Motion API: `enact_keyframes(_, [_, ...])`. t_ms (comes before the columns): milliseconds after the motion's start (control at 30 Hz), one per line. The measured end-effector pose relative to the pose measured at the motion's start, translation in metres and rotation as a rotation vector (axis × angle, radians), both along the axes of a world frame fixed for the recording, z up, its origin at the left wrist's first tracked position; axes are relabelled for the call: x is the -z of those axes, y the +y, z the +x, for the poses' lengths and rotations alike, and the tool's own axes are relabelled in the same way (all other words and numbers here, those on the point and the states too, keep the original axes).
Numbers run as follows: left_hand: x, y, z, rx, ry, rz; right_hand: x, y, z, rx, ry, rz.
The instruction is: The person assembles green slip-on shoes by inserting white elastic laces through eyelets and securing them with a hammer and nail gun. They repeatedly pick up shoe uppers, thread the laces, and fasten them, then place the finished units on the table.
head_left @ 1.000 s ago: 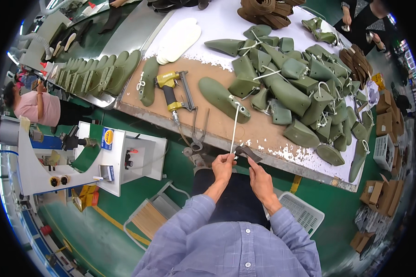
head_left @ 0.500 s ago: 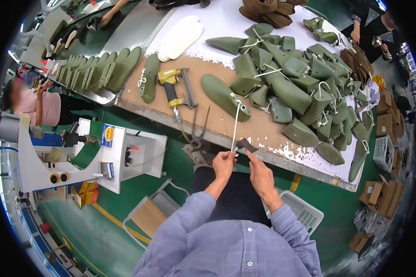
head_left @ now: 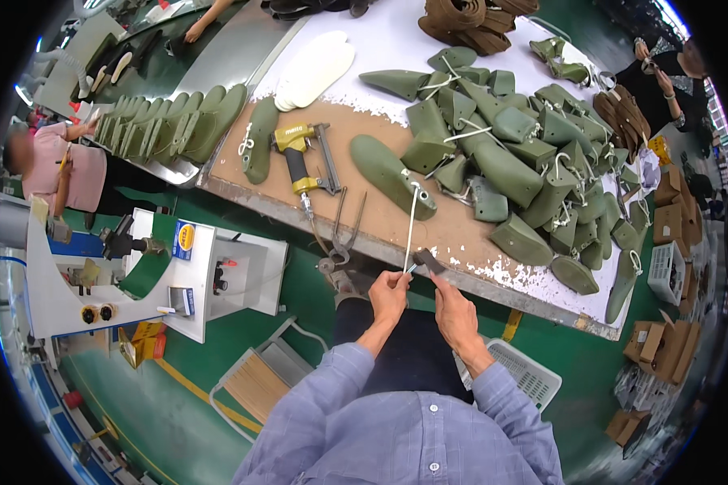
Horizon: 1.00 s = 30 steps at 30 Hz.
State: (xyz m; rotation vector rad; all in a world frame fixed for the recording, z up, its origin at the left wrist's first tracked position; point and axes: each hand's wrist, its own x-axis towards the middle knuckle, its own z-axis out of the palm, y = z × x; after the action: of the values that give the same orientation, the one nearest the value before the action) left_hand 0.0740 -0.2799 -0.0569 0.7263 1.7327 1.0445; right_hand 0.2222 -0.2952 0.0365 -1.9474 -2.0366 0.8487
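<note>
A green shoe last (head_left: 380, 170) lies flat near the table's front edge. From a hole at its near end a white cord (head_left: 411, 230) runs taut toward me. My left hand (head_left: 388, 299) pinches the cord's lower end, with a short bit of something pale at its fingertips. Just right of it, my right hand (head_left: 457, 315) has its fingers drawn together at a small dark brown flat piece (head_left: 430, 260), which lies over the table's edge. What exactly that piece is does not show. A yellow and black air stapler (head_left: 299, 158) lies left of the last.
A heap of green lasts (head_left: 505, 166) with white cords covers the table's right side. Another corded last (head_left: 259, 137), pincers (head_left: 344, 242) and white insoles (head_left: 314, 69) lie left. Below are a chair (head_left: 259, 384) and a white basket (head_left: 522, 376). Other people stand left and far right.
My hands stay nearly in place, the left still on the taut cord. The person at the left has stretched an arm toward the row of lasts. The view has shifted slightly.
</note>
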Motion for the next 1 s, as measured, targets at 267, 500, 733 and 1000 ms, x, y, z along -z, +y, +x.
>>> enact_keyframes(267, [0.005,-0.007,-0.002,0.01,-0.023,-0.026,-0.022,-0.008,-0.004,0.053,0.209,0.351])
enact_keyframes(500, [-0.003,-0.014,0.005,-0.042,0.051,0.104,0.007,-0.011,0.0,0.007,-0.014,-0.007])
enact_keyframes(733, [0.005,-0.023,-0.005,0.145,0.304,0.308,0.029,-0.023,0.0,0.019,0.173,0.28])
enact_keyframes(1000, [-0.006,-0.009,0.002,0.037,-0.082,-0.072,0.006,-0.031,0.0,0.185,0.39,0.323])
